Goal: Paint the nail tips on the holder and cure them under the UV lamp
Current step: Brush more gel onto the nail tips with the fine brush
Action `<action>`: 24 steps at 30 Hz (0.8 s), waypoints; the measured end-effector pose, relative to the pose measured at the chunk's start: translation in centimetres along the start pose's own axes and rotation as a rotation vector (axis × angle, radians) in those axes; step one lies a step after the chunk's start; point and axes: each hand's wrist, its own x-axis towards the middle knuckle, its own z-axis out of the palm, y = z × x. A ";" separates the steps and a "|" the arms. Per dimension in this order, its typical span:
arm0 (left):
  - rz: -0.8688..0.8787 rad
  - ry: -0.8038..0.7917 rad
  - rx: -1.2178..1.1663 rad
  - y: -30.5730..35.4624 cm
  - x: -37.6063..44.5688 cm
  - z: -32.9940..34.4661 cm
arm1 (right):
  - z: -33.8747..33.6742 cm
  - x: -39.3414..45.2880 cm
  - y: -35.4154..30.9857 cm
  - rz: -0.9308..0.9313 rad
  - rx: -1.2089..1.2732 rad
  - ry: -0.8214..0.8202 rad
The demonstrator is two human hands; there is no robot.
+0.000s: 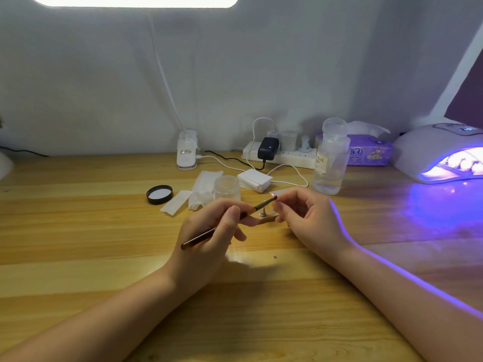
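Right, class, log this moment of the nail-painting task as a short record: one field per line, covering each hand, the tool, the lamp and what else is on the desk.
left hand: grips the brush
brush: bristle end points up-right to the right hand's fingertips
right hand: fingers curled, pinching a small nail tip at the bristles; the tip is too small to describe
UV lamp: far right, lit violet, items inside
clear bottle: upright, left of the lamp
open jar: behind the hands
black lid: flat, left of the jar
desk: wooden
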 end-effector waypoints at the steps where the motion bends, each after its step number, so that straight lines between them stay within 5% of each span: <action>1: -0.012 0.005 0.017 -0.1 0.0 0.0 | 0.0 0.0 0.0 0.002 0.000 0.000; 24: -0.019 0.002 0.022 0.2 -0.3 -0.2 | 0.2 0.2 0.2 -0.011 -0.127 0.064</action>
